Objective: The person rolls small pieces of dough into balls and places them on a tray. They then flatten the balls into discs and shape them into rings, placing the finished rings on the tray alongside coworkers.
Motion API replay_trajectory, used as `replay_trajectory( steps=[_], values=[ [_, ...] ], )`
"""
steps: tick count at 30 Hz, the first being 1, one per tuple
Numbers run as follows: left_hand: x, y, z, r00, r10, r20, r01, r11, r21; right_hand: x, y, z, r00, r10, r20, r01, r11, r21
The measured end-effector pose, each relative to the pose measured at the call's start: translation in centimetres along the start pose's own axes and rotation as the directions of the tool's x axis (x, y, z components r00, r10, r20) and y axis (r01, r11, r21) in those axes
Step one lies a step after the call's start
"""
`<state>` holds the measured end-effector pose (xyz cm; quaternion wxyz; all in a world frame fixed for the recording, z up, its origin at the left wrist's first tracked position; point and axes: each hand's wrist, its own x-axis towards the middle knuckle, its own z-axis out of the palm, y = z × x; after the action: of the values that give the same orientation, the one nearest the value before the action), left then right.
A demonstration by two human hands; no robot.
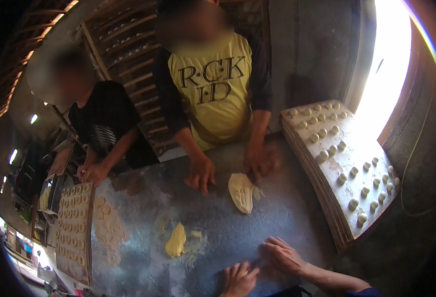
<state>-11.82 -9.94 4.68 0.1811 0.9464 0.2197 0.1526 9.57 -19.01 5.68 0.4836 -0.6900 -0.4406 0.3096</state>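
Observation:
My left hand (240,280) rests low over the near edge of the worktable (203,272), its fingers loosely bent and a little apart. Just right of it, my right hand (282,254) lies palm down on the table with its fingers stretched out. I see nothing held in either hand; what may lie under the palms is hidden. A yellow lump of dough (176,241) sits to the left of my hands, beside a small scrap and smeared flour. Beyond my hands lies a paler, creased piece of dough (241,194), near a co-worker's hands.
On the right, a stack of boards (311,166) carries several dough balls (353,203). A board of ring-shaped dough pieces (74,213) stands at the left by a second co-worker. Across the table is a co-worker in a yellow shirt (213,89); racks (129,49) rise behind.

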Motion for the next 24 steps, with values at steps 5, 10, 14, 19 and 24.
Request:
replay_trajectory(
  steps=[5,10,14,19,24],
  values=[
    [1.3,-1.1,-1.0,0.988,-0.149,-0.03,0.152,0.979,0.134,1.8,0.1,-0.2,0.934,-0.332,-0.133,0.181,0.76,-0.625],
    [-0.2,-0.4,-1.4,0.989,-0.137,0.046,0.129,0.982,0.138,0.9,0.6,0.6,0.873,-0.48,-0.085,0.381,0.782,-0.493],
    [-0.2,-0.4,-1.9,0.944,-0.287,-0.162,0.319,0.922,0.22,-1.3,0.0,0.6,0.948,-0.244,-0.205,0.071,0.789,-0.61],
    [-2.2,1.2,-2.3,0.844,-0.476,-0.249,0.437,0.878,-0.198,-2.7,-2.3,-1.9,0.993,-0.063,-0.099,0.008,0.88,-0.476],
    [-1.6,2.0,-3.1,0.7,-0.714,-0.01,0.677,0.668,-0.311,-3.1,-6.0,-17.7,0.748,-0.52,-0.413,0.148,0.736,-0.661]
  ],
)
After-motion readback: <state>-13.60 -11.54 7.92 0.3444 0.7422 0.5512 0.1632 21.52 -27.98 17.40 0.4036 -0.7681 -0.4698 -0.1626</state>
